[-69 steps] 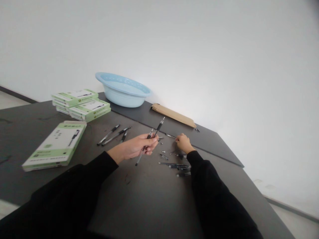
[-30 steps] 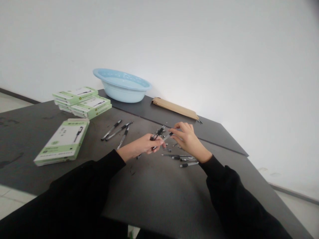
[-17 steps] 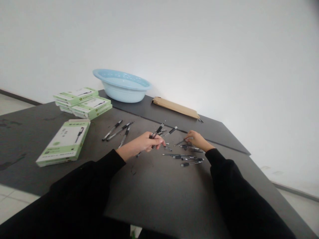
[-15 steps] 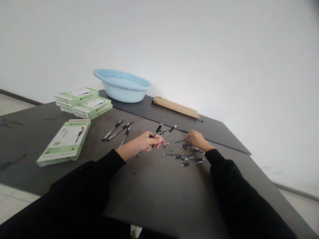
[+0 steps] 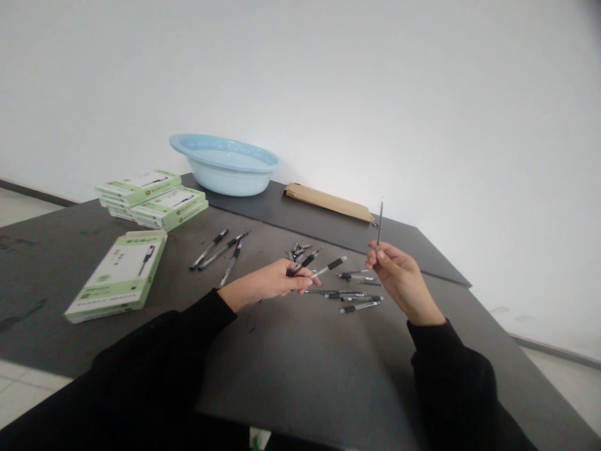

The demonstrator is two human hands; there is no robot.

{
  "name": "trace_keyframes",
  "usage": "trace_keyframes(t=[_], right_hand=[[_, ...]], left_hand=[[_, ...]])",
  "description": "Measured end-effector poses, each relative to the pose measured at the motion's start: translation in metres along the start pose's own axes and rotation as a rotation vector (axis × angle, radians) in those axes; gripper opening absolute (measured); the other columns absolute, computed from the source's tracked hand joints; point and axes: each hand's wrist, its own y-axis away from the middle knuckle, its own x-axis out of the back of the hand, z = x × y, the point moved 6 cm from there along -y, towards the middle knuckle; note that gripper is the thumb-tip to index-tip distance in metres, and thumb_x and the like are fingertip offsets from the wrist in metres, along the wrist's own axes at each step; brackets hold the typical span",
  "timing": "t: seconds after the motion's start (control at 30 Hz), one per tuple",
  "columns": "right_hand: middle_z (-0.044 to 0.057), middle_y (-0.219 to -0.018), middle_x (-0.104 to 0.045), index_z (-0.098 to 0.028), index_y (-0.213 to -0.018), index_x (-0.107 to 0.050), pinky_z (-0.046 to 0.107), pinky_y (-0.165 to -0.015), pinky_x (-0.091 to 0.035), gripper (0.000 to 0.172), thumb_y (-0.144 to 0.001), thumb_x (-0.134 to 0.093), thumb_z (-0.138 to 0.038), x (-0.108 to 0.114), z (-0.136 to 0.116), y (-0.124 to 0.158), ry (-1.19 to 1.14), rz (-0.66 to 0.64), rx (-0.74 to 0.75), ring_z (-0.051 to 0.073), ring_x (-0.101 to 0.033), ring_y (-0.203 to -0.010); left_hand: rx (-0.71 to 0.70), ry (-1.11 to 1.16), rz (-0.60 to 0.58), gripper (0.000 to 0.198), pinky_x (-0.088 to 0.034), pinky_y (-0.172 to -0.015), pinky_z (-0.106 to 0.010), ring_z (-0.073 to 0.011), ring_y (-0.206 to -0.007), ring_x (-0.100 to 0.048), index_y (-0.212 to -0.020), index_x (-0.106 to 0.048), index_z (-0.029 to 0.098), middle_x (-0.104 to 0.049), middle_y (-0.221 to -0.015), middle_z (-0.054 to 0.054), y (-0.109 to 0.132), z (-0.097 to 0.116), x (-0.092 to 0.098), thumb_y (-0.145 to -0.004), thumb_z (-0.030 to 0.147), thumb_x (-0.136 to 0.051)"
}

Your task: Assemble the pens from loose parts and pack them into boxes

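Pen barrel [image 5: 305,260] sits pinched in the left hand [image 5: 270,285], fingers closed round it, low over the dark table [image 5: 300,376], to the right of the green boxes [image 5: 154,200] and three loose pens [image 5: 220,247]. Farther right, the right hand [image 5: 399,279] is lifted, wrist bent back, fingertips gripping a thin refill [image 5: 379,219] upright. It looks like mid-assembly; mating them calls for aiming the refill into the barrel's open end.
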Motion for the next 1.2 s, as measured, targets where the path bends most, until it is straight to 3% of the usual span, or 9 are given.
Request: trace_keyframes(t=[0.1,0.23,0.47,0.8,1.2], right_hand=[[0.001,-0.080,-0.068,-0.021,-0.086,-0.062,0.031,-0.080,-0.050,0.014,-0.085,-0.066,-0.035,-0.022,-0.005,0.015,-0.139,0.043,-0.018,0.015,-0.065,-0.078],[0.002,-0.087,-0.070,-0.021,-0.080,-0.062,0.035,-0.092,-0.047,0.014,-0.085,-0.065,-0.034,-0.035,-0.002,0.020,-0.116,0.118,0.006,0.020,-0.069,-0.096],[0.002,-0.079,-0.071,-0.021,-0.082,-0.061,0.036,-0.092,-0.046,0.020,-0.090,-0.059,-0.039,-0.041,-0.006,0.025,-0.026,0.142,0.054,0.022,-0.069,-0.099],[0.006,-0.098,-0.075,-0.025,-0.100,-0.047,0.034,-0.078,-0.050,0.022,-0.091,-0.057,-0.042,-0.046,-0.005,0.033,0.031,0.208,0.135,0.019,-0.070,-0.088],[0.006,-0.098,-0.076,-0.025,-0.095,-0.045,0.036,-0.087,-0.046,0.017,-0.094,-0.054,-0.039,-0.052,-0.013,0.036,0.044,0.196,0.199,0.019,-0.069,-0.095]], left_hand=[[0.006,-0.052,-0.039,0.045,-0.022,-0.047,-0.022,-0.0059,-0.049,-0.033,-0.105,-0.071,0.013,-0.055,-0.068,0.001,0.001,0.002,-0.004,-0.081,0.050,-0.061],[0.000,-0.075,-0.049,0.045,-0.024,-0.047,-0.022,-0.0063,-0.049,-0.033,-0.103,-0.072,0.012,-0.057,-0.068,0.001,0.002,0.004,-0.006,-0.082,0.050,-0.060],[0.015,-0.066,-0.048,0.044,-0.026,-0.048,-0.022,-0.0068,-0.050,-0.035,-0.103,-0.072,0.012,-0.058,-0.069,0.000,0.003,0.007,-0.007,-0.082,0.049,-0.060],[-0.005,-0.071,-0.078,0.046,-0.025,-0.046,-0.020,-0.0066,-0.049,-0.035,-0.105,-0.072,0.012,-0.057,-0.068,0.000,0.001,0.004,-0.009,-0.084,0.050,-0.059],[-0.006,-0.065,-0.089,0.048,-0.027,-0.047,-0.021,-0.0067,-0.050,-0.037,-0.107,-0.071,0.013,-0.057,-0.069,0.000,0.000,0.001,-0.009,-0.083,0.052,-0.059]])
